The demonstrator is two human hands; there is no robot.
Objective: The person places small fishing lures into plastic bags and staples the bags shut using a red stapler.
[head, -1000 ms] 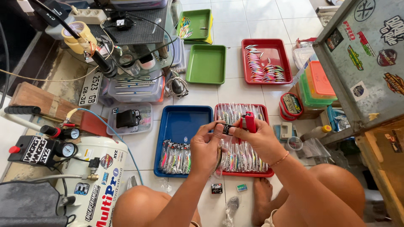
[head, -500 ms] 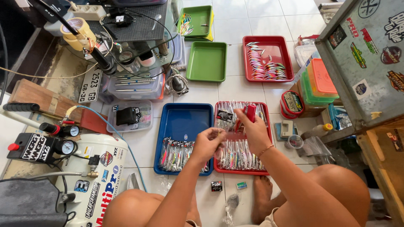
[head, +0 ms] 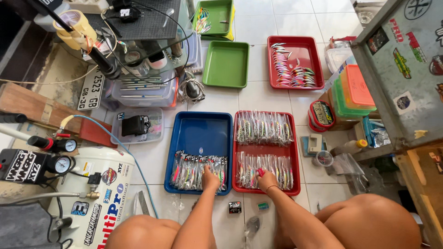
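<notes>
Now both hands are down in the trays, where a moment ago they were raised together over the red tray, working a small red thing between them. The left hand [head: 210, 175] rests on the row of bagged lures [head: 199, 171] along the near edge of the blue tray [head: 201, 131], fingers curled onto the packets; whether it pinches one I cannot tell. The right hand [head: 265, 179] lies on the near row of packets [head: 265, 171] in the red tray [head: 266, 150], and something small and red shows at its fingertips, so it seems closed on that piece, though too small to name. Judging from this, handling has passed from the held item to the packets themselves.

A second row of packets fills the far half of the red tray. Beyond, a green tray [head: 226, 63] stands bare and another red tray [head: 294, 62] holds loose lures. Both forearms cover the trays' near rims. What the small dark items on the floor tiles between the knees are is hard to make out.
</notes>
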